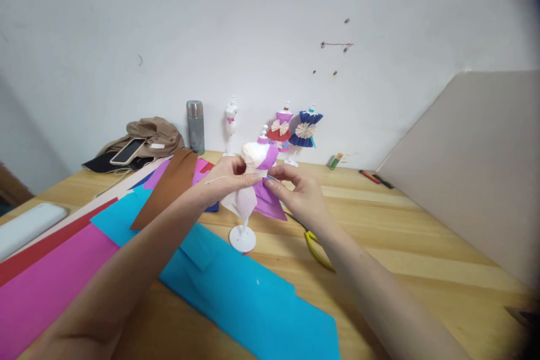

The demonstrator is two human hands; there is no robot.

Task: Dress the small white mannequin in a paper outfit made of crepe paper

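Observation:
A small white mannequin (255,156) on a round white base (242,239) stands on the wooden table (422,247). Purple paper (270,202) wraps its waist like a skirt, with pale paper beside it. My left hand (228,177) pinches the paper at the mannequin's waist, fingers closed. My right hand (297,194) is closed too, pinching the purple paper from the right, with something small and bluish at its fingertips.
Blue (253,292), pink (50,281), red and brown (169,188) paper sheets cover the left of the table. Yellow-handled scissors (316,247) lie under my right forearm. Three dressed mannequins, a grey flask (196,126), a phone (127,151) on cloth and a leaning board (476,163) stand behind.

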